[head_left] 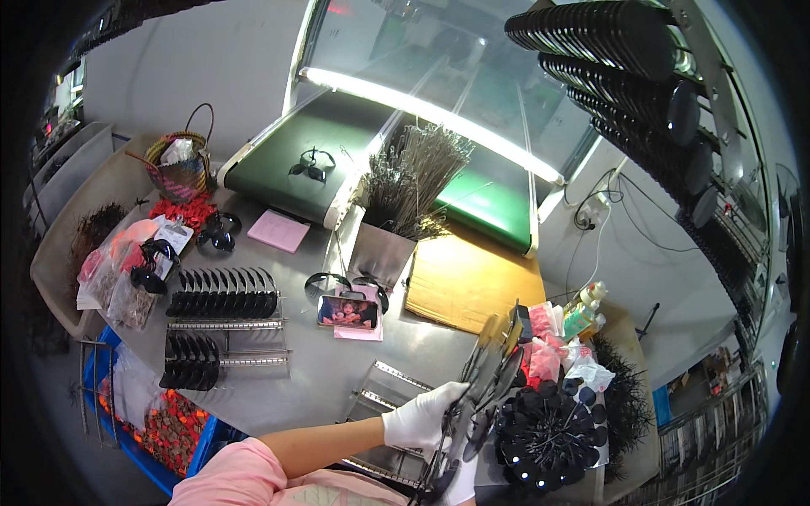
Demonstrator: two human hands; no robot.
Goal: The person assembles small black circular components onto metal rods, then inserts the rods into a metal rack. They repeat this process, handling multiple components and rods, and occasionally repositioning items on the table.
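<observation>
My left hand point(419, 416), in a white glove, is closed around the near side of a bunch of dark, glossy, flat pieces on thin stems point(481, 388). The bunch stands tilted, its upper ends leaning away to the right. Below it, at the lower edge, my white-gloved right hand point(460, 487) shows only in part; its fingers are hidden behind the pieces. Right beside the bunch is a round cluster of black discs on wire stems point(548, 434). Under my left wrist lies a metal rack with several slotted bars point(392, 371).
On the left, black curved pieces point(224, 291) stand in rows on rack bars. A phone point(348, 313) leans mid-table before a metal box of wires point(380, 253). Cardboard point(477, 278), pink packets point(547, 354) and bottles point(582, 312) lie right. A green conveyor point(287, 160) runs behind; black discs point(591, 38) hang upper right.
</observation>
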